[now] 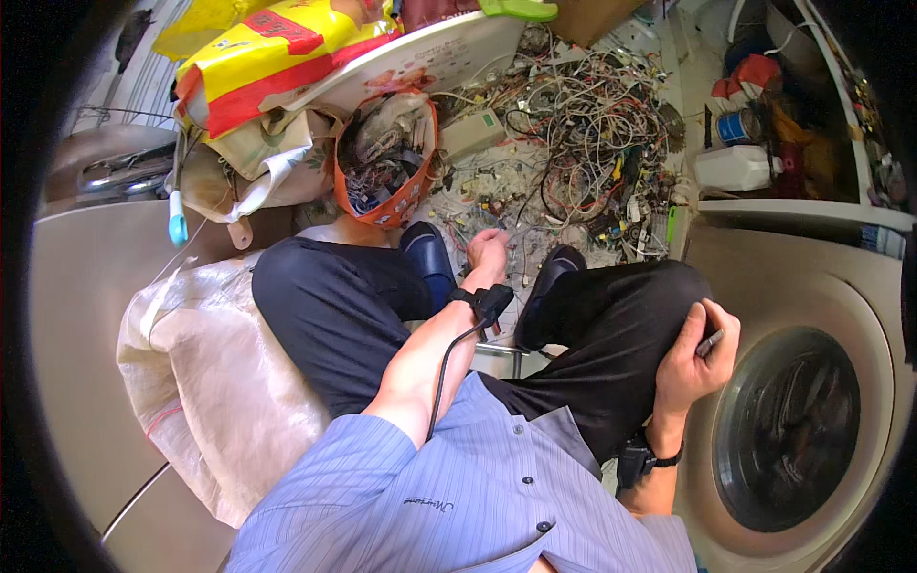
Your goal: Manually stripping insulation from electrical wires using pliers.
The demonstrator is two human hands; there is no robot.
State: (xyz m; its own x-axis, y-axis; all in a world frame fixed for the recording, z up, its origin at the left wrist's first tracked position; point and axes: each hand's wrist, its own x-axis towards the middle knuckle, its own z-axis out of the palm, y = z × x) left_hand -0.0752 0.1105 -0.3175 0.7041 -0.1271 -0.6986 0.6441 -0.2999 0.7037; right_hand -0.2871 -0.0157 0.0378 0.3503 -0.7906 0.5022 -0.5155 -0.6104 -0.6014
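My left hand reaches down between my two dark shoes, its fingers bunched at the edge of the scrap on the floor. A thin grey wire runs close to its fingertips; whether they pinch it I cannot tell. Beyond lies a big tangled heap of cables with small connectors and electronic bits around it. My right hand is by my right knee, closed on a small grey metal piece, mostly hidden by the fingers. An orange bag full of wires stands ahead of my left shoe.
A white woven sack lies at my left. A front-loading washing machine stands close at my right, below a shelf edge with a white plastic bottle. A beige plastic box and a yellow-red bag are ahead.
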